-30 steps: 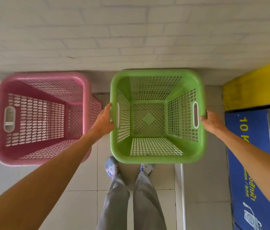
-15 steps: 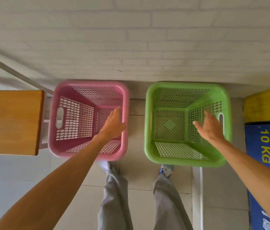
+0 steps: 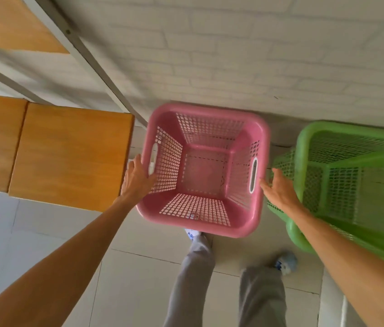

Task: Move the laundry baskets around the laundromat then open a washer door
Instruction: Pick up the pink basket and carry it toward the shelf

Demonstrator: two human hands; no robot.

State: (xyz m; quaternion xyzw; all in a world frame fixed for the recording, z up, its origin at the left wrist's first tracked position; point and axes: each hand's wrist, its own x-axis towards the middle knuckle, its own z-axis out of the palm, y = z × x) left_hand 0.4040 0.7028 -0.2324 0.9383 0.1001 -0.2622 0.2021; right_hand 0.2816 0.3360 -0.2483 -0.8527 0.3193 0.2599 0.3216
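Note:
An empty pink laundry basket [image 3: 200, 223] stands on the tiled floor against the white brick wall, in the middle of the view. My left hand [image 3: 136, 179] lies against its left side by the white handle slot, fingers spread. My right hand [image 3: 278, 190] is at its right side by the other handle slot, fingers extended; whether either hand grips the rim is unclear. An empty green laundry basket [image 3: 304, 147] stands right beside the pink one. No washer is in view.
A wooden bench or table top [image 3: 68, 156] sits close to the left of the pink basket. Grey metal frame bars [image 3: 87, 55] run diagonally up the wall. My legs and shoes [image 3: 285, 263] stand on the pale floor tiles behind the baskets.
My hands let go of the green basket and moved left to both sides of the pink basket. My view shifted left, so the blue and yellow machine left the frame.

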